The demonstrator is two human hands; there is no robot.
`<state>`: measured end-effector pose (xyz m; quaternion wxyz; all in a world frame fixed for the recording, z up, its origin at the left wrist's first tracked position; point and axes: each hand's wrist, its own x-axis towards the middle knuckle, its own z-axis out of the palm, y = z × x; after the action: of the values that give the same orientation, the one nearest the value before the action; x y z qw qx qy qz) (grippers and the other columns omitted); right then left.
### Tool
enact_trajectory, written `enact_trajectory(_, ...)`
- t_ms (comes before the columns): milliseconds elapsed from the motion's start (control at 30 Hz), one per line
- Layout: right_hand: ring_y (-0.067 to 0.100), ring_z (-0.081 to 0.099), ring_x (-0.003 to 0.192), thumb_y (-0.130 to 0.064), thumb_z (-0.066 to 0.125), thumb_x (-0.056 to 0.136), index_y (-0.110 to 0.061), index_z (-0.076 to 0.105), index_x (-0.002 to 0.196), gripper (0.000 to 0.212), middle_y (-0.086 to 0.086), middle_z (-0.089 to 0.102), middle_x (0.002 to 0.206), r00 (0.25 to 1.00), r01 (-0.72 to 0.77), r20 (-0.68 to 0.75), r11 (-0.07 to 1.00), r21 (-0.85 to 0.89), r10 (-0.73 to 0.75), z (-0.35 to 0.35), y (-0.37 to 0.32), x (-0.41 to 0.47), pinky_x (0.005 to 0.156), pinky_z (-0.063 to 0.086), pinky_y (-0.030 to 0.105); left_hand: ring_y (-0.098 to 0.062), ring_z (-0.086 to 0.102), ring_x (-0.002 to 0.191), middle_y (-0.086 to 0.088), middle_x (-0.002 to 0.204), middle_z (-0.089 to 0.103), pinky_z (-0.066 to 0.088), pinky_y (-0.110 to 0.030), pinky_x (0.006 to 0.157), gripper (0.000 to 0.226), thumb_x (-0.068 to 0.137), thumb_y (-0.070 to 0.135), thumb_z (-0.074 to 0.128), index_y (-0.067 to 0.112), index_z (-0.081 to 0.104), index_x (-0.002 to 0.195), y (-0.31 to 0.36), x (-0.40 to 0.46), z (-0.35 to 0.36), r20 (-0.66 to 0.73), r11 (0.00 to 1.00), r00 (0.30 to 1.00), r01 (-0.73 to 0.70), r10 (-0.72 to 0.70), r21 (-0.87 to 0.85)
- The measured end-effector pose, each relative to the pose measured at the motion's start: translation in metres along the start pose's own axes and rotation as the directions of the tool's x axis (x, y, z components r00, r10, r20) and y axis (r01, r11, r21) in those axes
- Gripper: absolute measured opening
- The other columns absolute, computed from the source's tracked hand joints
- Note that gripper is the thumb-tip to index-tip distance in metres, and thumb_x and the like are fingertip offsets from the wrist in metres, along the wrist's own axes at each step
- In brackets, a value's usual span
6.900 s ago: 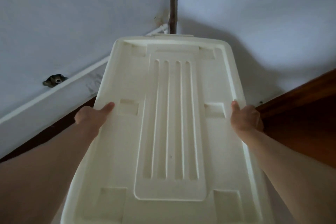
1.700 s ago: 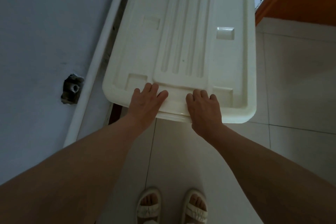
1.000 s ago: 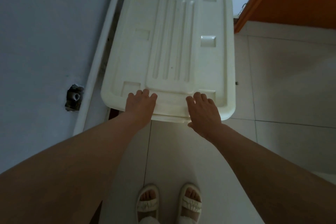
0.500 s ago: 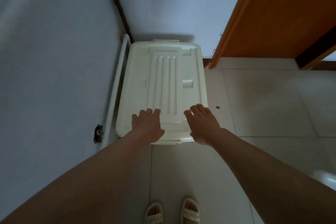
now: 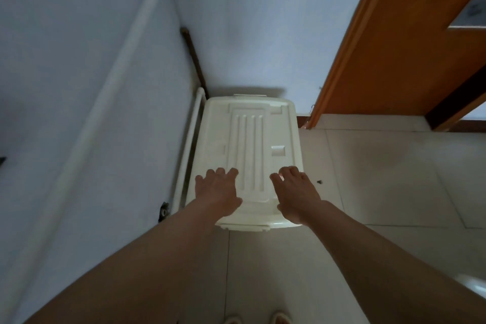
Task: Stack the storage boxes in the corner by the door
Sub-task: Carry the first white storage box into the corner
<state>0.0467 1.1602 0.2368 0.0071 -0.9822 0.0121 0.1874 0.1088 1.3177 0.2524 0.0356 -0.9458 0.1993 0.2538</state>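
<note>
Both arms are reaching forward, the left hand and right hand lying flat with fingers spread, gripping nothing, over the near end of the white storage box. The box is sitting in the corner, beside the white pipe and near the wooden door.

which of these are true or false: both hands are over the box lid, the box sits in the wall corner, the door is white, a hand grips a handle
1. Both hands are over the lid: true. The left hand and right hand lie over the near end of the storage box.
2. The box sits in the corner: true.
3. The door is white: false. The door is orange-brown wood.
4. A hand grips a handle: false. Both hands are spread open.
</note>
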Motion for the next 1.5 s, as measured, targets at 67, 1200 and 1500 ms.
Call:
enact_trajectory(67,0.03,0.028,0.135,-0.012,0.063,0.084,-0.011,0.035,0.137,0.06,0.012,0.034,0.144,1.0,-0.008,-0.009,1.0,0.014,0.008,-0.01,-0.001,-0.005,0.11,0.03,0.037,-0.027,0.034,0.136,-0.006,0.149,0.036,0.028,-0.045,0.109,0.07,0.089,0.044,0.054,0.024,0.022,0.148,-0.003,-0.007,-0.008,-0.008,1.0,1.0,0.001,-0.001,0.003)
enact_trajectory(1200,0.028,0.037,0.128,-0.032,0.057,0.089,-0.013,0.032,0.14,0.06,0.01,0.036,0.142,0.921,0.384,-0.025,0.918,-0.096,-0.388,-0.126,0.224,0.034,0.102,0.04,0.039,-0.026,0.046,0.127,-0.007,0.138,0.046,0.036,-0.039,0.103,0.073,0.084,0.047,0.059,0.018,0.028,0.143,0.2,0.027,-0.098,0.012,0.866,0.891,0.444,-0.454,-0.228)
enact_trajectory(1500,0.029,0.037,0.128,-0.033,0.059,0.089,-0.012,0.033,0.139,0.06,0.012,0.034,0.143,0.875,0.482,0.045,0.858,-0.18,-0.482,-0.156,0.239,0.12,0.103,0.038,0.039,-0.026,0.046,0.129,-0.008,0.143,0.043,0.036,-0.039,0.104,0.076,0.085,0.05,0.058,0.019,0.025,0.146,0.187,0.092,-0.133,0.023,0.784,0.829,0.537,-0.558,-0.311)
